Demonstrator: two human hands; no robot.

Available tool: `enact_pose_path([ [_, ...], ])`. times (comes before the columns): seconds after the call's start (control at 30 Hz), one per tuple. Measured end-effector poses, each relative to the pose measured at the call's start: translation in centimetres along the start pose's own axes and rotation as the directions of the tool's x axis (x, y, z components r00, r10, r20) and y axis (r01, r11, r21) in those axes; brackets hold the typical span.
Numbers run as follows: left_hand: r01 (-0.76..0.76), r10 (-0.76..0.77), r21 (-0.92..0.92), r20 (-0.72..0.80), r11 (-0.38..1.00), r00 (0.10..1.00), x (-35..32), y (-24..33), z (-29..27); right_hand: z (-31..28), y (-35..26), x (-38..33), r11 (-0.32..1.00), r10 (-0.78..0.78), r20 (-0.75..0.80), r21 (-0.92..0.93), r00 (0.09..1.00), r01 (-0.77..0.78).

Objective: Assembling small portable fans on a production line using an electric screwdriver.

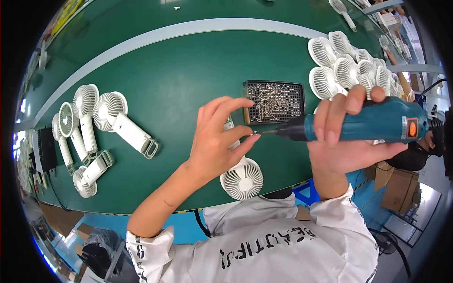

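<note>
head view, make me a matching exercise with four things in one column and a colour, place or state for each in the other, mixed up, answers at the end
Column one
1. electric screwdriver
2. tray
3. left hand
4. fan nearest the person

Column two
A. thumb and forefinger at the tip of the bit
B. white, its handle partly hidden from view by fingers and hand
C. teal and black, gripped in the right hand
D. black, holding many small metal screws

Right pairs: 1-C, 2-D, 3-A, 4-B
</note>
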State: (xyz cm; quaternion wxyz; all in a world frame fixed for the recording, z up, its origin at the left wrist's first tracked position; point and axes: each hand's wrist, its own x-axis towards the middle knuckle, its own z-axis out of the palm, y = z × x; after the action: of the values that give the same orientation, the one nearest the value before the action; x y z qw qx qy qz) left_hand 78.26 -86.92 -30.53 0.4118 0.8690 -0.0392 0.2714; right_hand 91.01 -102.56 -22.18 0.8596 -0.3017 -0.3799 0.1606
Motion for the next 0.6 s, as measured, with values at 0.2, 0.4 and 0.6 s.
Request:
enact_pose_path([
  [0.2, -0.021, 0.022, -0.018, 0.031, 1.0, 0.999, 0.1, -0.2, 0.2, -0.5, 0.4, -0.8, 0.999, 0.036, -0.015, -0.004, 0.999, -0.036],
  [0.4, -0.067, 0.068, -0.032, 0.032, 0.997, 0.997, 0.2, -0.3, 0.1, -0.2, 1.1, -0.6, 0.996, 0.09, 0.003, -0.006, 0.996, -0.09],
  [0.6, -0.089, 0.089, -0.039, 0.02, 0.995, 0.996, 0.0, -0.3, -0.8, 0.6, 1.0, 0.1, 0.993, 0.117, 0.04, -0.026, 0.992, -0.116],
])
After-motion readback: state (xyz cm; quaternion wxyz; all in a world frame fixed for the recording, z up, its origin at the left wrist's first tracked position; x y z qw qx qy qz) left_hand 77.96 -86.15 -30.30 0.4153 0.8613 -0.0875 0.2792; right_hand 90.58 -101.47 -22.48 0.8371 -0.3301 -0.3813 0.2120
